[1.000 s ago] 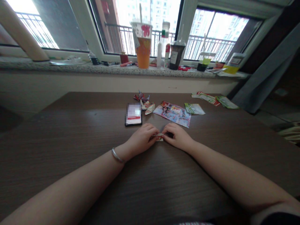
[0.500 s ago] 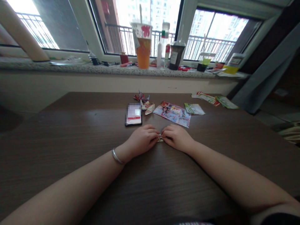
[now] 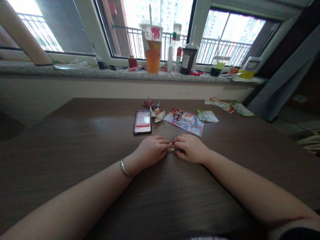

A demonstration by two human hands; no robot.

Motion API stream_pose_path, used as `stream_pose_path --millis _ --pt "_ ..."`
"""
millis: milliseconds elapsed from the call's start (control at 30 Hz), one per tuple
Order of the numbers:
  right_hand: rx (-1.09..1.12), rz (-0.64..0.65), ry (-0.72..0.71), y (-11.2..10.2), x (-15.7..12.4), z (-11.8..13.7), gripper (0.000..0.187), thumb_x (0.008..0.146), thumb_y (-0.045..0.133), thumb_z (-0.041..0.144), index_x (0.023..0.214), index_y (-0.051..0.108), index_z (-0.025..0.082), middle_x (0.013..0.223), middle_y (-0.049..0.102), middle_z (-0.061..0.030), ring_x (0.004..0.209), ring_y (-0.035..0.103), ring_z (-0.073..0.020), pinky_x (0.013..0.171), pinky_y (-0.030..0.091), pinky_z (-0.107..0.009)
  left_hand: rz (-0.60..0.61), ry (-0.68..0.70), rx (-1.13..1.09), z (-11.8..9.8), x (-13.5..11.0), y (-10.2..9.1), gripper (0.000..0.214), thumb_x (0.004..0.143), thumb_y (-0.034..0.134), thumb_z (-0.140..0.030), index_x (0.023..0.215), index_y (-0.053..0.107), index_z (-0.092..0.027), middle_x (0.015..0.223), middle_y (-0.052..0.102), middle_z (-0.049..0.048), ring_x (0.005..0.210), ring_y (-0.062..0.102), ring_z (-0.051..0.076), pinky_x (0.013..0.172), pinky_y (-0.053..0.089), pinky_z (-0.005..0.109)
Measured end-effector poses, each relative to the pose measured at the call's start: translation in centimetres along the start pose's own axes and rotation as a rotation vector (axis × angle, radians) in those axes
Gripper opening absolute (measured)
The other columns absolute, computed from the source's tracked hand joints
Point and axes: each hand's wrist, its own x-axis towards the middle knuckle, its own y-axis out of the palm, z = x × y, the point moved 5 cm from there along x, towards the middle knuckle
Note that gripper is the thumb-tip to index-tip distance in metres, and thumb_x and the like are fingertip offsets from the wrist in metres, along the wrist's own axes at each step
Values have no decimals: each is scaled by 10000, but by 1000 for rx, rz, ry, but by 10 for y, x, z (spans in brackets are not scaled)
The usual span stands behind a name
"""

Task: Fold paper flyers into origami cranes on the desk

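Note:
Between my two hands, a small piece of printed paper (image 3: 171, 149) lies on the brown table; most of it is hidden under my fingers. My left hand (image 3: 154, 148), with a silver bangle at the wrist, has its fingers closed on the paper's left side. From the other side, my right hand (image 3: 190, 148) presses curled fingers on the paper's right part. Just beyond my left hand is a phone (image 3: 142, 122) with a lit, blurred screen. Folded paper shapes (image 3: 158, 114) sit beside the phone, and a colourful printed sheet (image 3: 185, 120) lies beyond my right hand.
A stack of green-white papers (image 3: 208, 116) and more printed strips (image 3: 221, 104) lie at the back right of the table (image 3: 75, 160). Along the stone windowsill (image 3: 112, 75) stand a large orange drink cup (image 3: 153, 55), a dark cup (image 3: 188, 60) and bottles. A grey curtain (image 3: 280, 76) hangs right.
My fingers have shifted slightly on the paper, and my right hand sits a touch lower. The things around them have stayed in place.

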Motion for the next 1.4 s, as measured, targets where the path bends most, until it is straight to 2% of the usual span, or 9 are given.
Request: stream_pose_path --millis 233,400,633,767,967,1200,1400 --pt "-40 24 41 2 1 -1 147 880 549 251 941 658 172 997 677 -90 916 602 -214 828 468 -330 25 -30 -37 -2 0 -3 277 880 510 -180 1087 694 -168 1117 701 63 975 636 214 887 509 361" --pt "-41 43 127 2 2 -2 138 846 560 218 932 650 158 959 677 -93 906 607 -216 810 461 -319 53 -63 -79 -1 1 -4 274 893 539 -274 1105 681 -176 1095 700 72 983 630 229 882 500 381" --pt "65 14 243 0 2 -5 114 819 568 211 905 635 178 889 666 -61 877 601 -202 782 449 -303 83 -116 -164 4 2 -5 285 835 643 -293 1093 658 -174 1042 689 83 978 617 226 868 486 358" --pt "162 -19 303 0 1 -9 99 805 564 181 884 623 176 880 662 -54 854 604 -189 780 451 -296 50 -150 -203 8 2 -4 190 870 605 -255 1029 672 -177 953 693 62 910 616 203 817 479 326" --pt "215 -57 298 2 1 -11 83 806 542 168 859 605 177 855 652 -51 823 595 -184 752 446 -290 -57 -260 -294 18 -1 -1 114 862 626 -252 920 695 -182 874 696 41 835 613 181 744 473 292" --pt "211 -49 220 0 -1 -5 86 837 573 259 876 596 187 864 648 -47 832 588 -182 757 431 -287 -79 -216 -351 16 0 -5 83 845 636 -201 880 710 -188 853 705 34 821 624 169 772 486 296" --pt "249 -70 255 0 -1 -6 75 851 585 265 828 584 194 856 650 -41 811 587 -167 740 426 -277 -120 -268 -421 17 -1 -7 66 821 657 -190 863 707 -187 857 711 31 827 635 171 777 503 301"
